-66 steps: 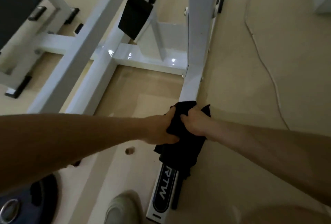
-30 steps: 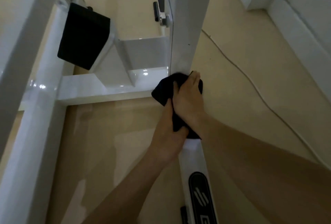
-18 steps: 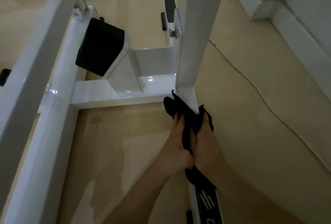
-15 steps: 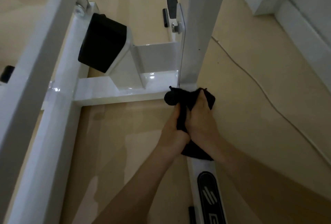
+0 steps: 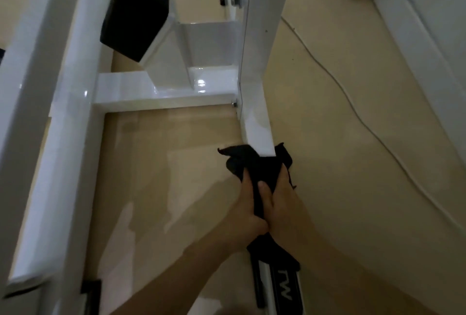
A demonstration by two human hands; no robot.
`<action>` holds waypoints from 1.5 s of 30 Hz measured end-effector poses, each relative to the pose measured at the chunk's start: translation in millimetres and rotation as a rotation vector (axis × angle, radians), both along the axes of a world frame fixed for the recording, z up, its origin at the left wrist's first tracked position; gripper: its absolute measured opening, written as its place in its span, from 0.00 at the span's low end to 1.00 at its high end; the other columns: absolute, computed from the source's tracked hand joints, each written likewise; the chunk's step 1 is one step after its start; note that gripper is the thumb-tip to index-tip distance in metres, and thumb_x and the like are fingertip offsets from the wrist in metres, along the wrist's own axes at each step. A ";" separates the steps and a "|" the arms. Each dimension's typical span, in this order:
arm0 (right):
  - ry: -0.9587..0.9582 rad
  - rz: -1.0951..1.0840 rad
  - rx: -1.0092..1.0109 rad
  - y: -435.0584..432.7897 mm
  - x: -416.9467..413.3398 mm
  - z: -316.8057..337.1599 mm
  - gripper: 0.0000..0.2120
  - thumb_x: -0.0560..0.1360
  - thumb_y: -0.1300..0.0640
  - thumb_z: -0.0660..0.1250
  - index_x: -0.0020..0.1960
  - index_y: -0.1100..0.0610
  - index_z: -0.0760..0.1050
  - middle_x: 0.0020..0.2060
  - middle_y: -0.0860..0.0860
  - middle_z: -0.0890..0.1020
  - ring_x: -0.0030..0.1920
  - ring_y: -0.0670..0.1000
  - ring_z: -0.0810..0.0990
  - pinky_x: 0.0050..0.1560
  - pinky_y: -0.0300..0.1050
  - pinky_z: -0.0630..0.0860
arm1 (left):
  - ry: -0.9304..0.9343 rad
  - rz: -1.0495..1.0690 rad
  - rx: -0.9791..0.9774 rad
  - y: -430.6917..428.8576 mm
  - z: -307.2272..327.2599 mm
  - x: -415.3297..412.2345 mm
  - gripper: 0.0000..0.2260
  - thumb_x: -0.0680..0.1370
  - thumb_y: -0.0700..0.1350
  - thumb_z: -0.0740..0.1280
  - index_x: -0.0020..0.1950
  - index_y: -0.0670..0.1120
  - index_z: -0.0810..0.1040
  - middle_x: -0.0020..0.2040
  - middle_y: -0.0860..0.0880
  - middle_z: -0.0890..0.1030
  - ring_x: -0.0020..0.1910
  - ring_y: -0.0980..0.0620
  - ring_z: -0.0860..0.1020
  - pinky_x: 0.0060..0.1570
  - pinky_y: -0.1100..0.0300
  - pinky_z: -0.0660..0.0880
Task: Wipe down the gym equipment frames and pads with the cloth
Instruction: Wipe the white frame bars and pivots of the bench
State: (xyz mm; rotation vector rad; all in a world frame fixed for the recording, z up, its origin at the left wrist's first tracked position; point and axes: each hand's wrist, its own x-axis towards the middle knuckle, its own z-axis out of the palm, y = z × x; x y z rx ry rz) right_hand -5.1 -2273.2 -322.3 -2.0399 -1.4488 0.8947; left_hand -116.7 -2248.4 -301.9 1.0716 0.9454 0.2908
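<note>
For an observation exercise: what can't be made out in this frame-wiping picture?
Head view:
Base rail beneath the cloth: covered by cloth, left hand and right hand.
Rail logo: partly covered by cloth, cut by the bottom edge.
Upright post top: cut by the top edge.

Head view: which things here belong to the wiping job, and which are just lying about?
Job: black cloth, gripped by left hand and right hand; white floor rail under it; white crossbeam; black pad.
Lying about: white cable on the floor; skirting board.
</note>
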 end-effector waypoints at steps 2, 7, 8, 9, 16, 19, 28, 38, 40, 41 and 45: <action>-0.037 -0.015 -0.081 -10.1 -6.2 3.2 0.36 0.77 0.41 0.50 0.78 0.58 0.45 0.71 0.56 0.68 0.63 0.54 0.75 0.57 0.43 0.74 | -0.006 -0.018 -0.096 -21.2 1.4 -7.0 0.47 0.71 0.24 0.59 0.72 0.66 0.42 0.59 0.67 0.68 0.47 0.68 0.77 0.48 0.57 0.78; -0.199 0.031 -0.006 56.6 -15.4 17.5 0.36 0.82 0.48 0.53 0.76 0.67 0.38 0.76 0.63 0.50 0.75 0.59 0.58 0.73 0.49 0.61 | 0.004 0.250 -0.220 16.3 7.9 -0.4 0.38 0.69 0.28 0.58 0.77 0.51 0.61 0.55 0.47 0.80 0.41 0.55 0.80 0.35 0.64 0.77; -0.139 0.081 -0.090 76.5 -8.2 17.2 0.38 0.81 0.48 0.55 0.76 0.66 0.35 0.77 0.62 0.47 0.75 0.59 0.56 0.74 0.48 0.58 | 0.005 0.304 -0.181 25.7 10.5 6.1 0.37 0.71 0.26 0.56 0.77 0.50 0.59 0.59 0.45 0.78 0.43 0.54 0.80 0.34 0.67 0.76; -0.117 0.146 -0.168 93.7 2.9 18.2 0.41 0.80 0.47 0.58 0.75 0.66 0.34 0.77 0.62 0.48 0.75 0.59 0.57 0.73 0.48 0.58 | 0.016 0.321 -0.103 32.0 12.1 14.1 0.36 0.73 0.25 0.54 0.77 0.50 0.57 0.63 0.45 0.76 0.48 0.53 0.79 0.37 0.68 0.76; -0.404 0.894 -0.692 110.8 59.0 101.3 0.20 0.80 0.48 0.60 0.54 0.66 0.73 0.43 0.56 0.78 0.40 0.51 0.75 0.39 0.41 0.73 | 0.557 -0.098 0.606 11.3 8.8 25.1 0.37 0.78 0.45 0.62 0.79 0.50 0.42 0.79 0.45 0.47 0.59 0.43 0.76 0.49 0.57 0.75; -0.619 1.054 -0.359 72.7 47.5 84.5 0.28 0.80 0.47 0.56 0.70 0.68 0.61 0.62 0.64 0.73 0.57 0.58 0.76 0.58 0.49 0.75 | 0.659 -0.270 0.727 8.0 24.0 14.3 0.32 0.79 0.39 0.60 0.79 0.44 0.47 0.77 0.40 0.54 0.52 0.40 0.78 0.45 0.54 0.75; -0.670 1.075 0.354 99.9 48.4 18.0 0.23 0.77 0.42 0.53 0.58 0.52 0.80 0.61 0.49 0.79 0.69 0.52 0.71 0.67 0.57 0.63 | 0.816 -0.384 0.374 -2.1 48.3 -54.4 0.31 0.77 0.36 0.60 0.78 0.50 0.56 0.70 0.45 0.71 0.60 0.49 0.77 0.48 0.60 0.78; -0.052 1.233 -0.494 63.0 -78.7 54.7 0.16 0.83 0.52 0.54 0.50 0.60 0.77 0.50 0.51 0.80 0.50 0.53 0.77 0.50 0.41 0.70 | 1.337 -0.755 0.462 -58.1 129.2 -157.9 0.18 0.78 0.39 0.59 0.66 0.48 0.73 0.64 0.47 0.75 0.61 0.45 0.75 0.55 0.48 0.76; 0.094 1.130 -0.460 80.5 -110.0 72.1 0.16 0.82 0.53 0.57 0.44 0.59 0.78 0.42 0.51 0.79 0.45 0.51 0.77 0.43 0.41 0.70 | 1.429 -0.784 0.290 -66.7 138.7 -179.5 0.14 0.79 0.42 0.58 0.64 0.47 0.74 0.57 0.46 0.78 0.54 0.45 0.78 0.51 0.49 0.77; 0.139 1.132 -0.461 86.1 -126.1 83.3 0.16 0.81 0.54 0.58 0.40 0.58 0.76 0.38 0.52 0.77 0.40 0.50 0.76 0.38 0.41 0.69 | 1.403 -0.704 0.180 -69.0 142.3 -186.4 0.14 0.80 0.45 0.58 0.65 0.47 0.73 0.58 0.47 0.79 0.54 0.45 0.78 0.54 0.50 0.76; 0.184 1.244 -0.552 85.4 -199.8 129.3 0.07 0.78 0.60 0.63 0.45 0.62 0.77 0.35 0.54 0.74 0.35 0.51 0.73 0.32 0.41 0.69 | 1.048 0.024 -0.113 -77.0 154.3 -204.3 0.15 0.80 0.50 0.63 0.65 0.48 0.68 0.56 0.47 0.81 0.52 0.48 0.80 0.57 0.54 0.76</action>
